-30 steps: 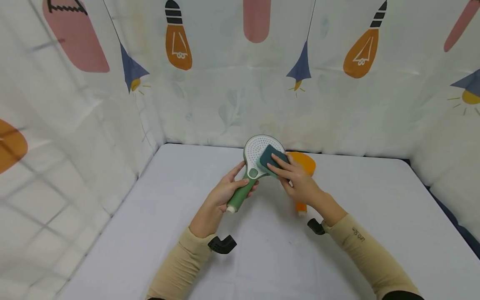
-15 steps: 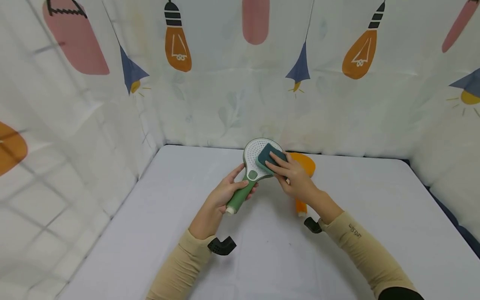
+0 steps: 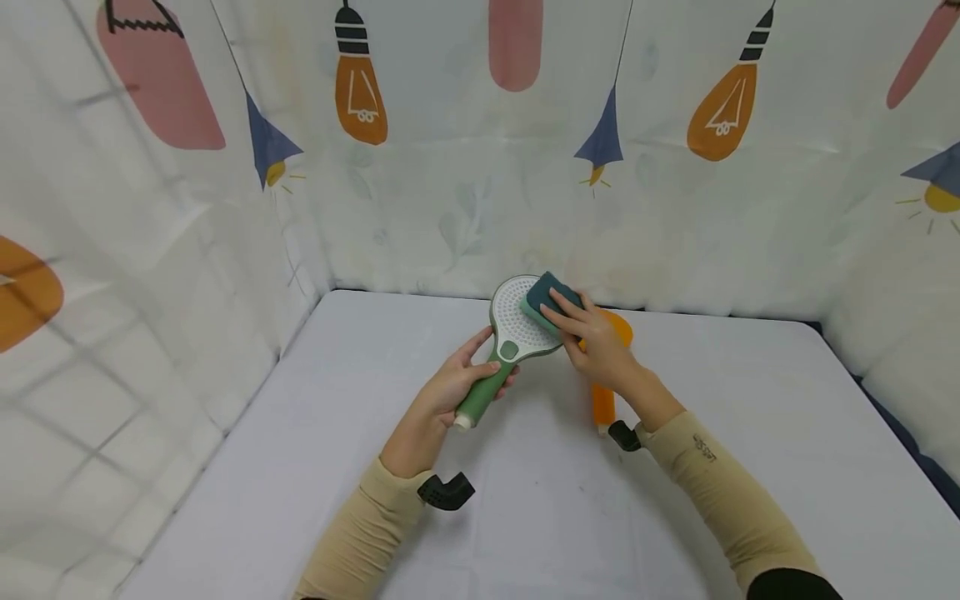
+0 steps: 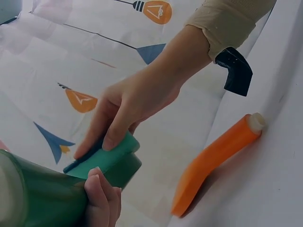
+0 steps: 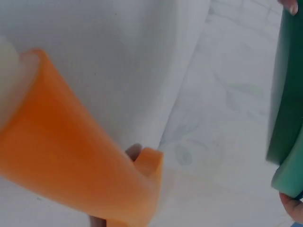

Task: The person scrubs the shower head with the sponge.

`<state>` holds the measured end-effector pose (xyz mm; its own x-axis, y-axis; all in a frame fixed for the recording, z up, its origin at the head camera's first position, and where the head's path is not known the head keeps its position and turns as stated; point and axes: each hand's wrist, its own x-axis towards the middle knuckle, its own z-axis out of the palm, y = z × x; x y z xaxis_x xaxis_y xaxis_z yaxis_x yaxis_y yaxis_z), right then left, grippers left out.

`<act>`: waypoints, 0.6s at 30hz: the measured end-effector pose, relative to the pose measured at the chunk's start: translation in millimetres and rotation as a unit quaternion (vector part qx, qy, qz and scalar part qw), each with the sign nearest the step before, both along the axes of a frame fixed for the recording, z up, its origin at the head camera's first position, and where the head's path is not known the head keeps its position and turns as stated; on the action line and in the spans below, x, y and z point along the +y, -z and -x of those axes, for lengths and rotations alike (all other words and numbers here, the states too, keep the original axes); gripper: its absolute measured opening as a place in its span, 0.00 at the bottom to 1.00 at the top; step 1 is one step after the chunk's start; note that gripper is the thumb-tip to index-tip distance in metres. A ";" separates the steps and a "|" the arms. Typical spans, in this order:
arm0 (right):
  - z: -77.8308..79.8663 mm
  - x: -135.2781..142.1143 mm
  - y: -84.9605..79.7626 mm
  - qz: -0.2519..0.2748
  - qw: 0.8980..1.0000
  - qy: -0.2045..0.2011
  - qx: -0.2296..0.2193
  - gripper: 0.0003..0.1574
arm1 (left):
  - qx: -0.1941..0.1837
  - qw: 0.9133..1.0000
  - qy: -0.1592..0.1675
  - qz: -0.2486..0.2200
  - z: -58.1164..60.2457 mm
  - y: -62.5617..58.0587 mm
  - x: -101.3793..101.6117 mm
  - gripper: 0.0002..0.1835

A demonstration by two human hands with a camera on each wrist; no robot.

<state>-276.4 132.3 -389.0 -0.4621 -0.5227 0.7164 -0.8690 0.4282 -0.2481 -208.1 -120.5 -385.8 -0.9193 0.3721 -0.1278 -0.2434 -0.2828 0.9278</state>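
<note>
Fingers of the left hand (image 3: 452,385) close around the green handle of the shower head (image 3: 512,310), the thumb lying along its upper side just below the button (image 3: 508,350). The right hand (image 3: 602,350) grips the sponge (image 3: 553,293) by its edges, thumb on the foam side, fingertips laid across the dark back. The shower head is out in front of the person, apparently lifted over the far part of the table (image 3: 360,350), its face turned up and the sponge against the upper right of it.

The step in hand looks like wiping that face. To do it well, the left grip should stay firm and the wrist steady so the handle does not twist under the rubbing; the sponge is best kept flat, with even pressure, in overlapping strokes that reach the rim and the area around the button.

The face is pale, round and dotted with tiny nozzles, likely a hard plastic; the handle is smooth and tube-shaped, with a pale stub at its end. The sponge is a soft-looking block, lighter green foam with a groove along its side and a darker pad on top. Near the right forearm lies an orange shower-head-like piece (image 3: 603,405), smooth and bent, with a pale end.
</note>
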 end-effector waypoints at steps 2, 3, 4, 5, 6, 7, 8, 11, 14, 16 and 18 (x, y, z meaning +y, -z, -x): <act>4.3 2.2 -1.2 0.015 0.999 0.029 -0.008 0.29 | -0.001 1.000 0.007 0.002 -1.0 -0.4 0.1 0.39; 5.4 2.9 -2.2 0.022 0.999 0.046 -0.014 0.29 | -0.001 1.000 0.011 0.002 -1.6 -0.8 0.1 0.39; 6.2 3.9 -2.5 0.028 0.997 0.061 -0.021 0.29 | -0.003 1.000 0.014 0.003 -2.1 -0.9 0.7 0.39; 6.9 4.3 -3.1 0.033 0.996 0.074 -0.026 0.29 | -0.003 1.000 0.019 0.004 -2.1 -0.4 0.7 0.39; 7.0 4.0 -4.0 0.035 0.995 0.085 -0.030 0.29 | -0.002 1.000 0.021 0.005 -2.4 -0.4 0.9 0.39; 6.7 3.1 -4.8 0.036 0.995 0.092 -0.031 0.29 | -0.001 1.000 0.023 0.006 -2.6 -0.3 1.0 0.39; 6.5 1.6 -5.7 0.033 0.995 0.095 -0.029 0.28 | 0.001 1.000 0.024 0.007 -2.7 -0.1 1.1 0.39; 6.0 -6.3 -6.1 0.016 0.995 0.096 -0.003 0.26 | 0.005 1.000 0.024 0.006 -2.5 0.9 1.7 0.39; 2.0 -17.5 -7.3 0.001 0.996 0.084 0.018 0.25 | 0.007 1.000 0.028 0.005 -2.6 0.8 2.6 0.39; -3.5 -25.5 -9.3 -0.012 0.997 0.070 0.021 0.26 | 0.006 1.000 0.030 0.006 -3.0 0.7 3.0 0.39; -10.8 -33.1 -12.8 -0.026 0.998 0.047 0.016 0.26 | 0.008 0.999 0.032 0.009 -3.5 0.9 3.3 0.39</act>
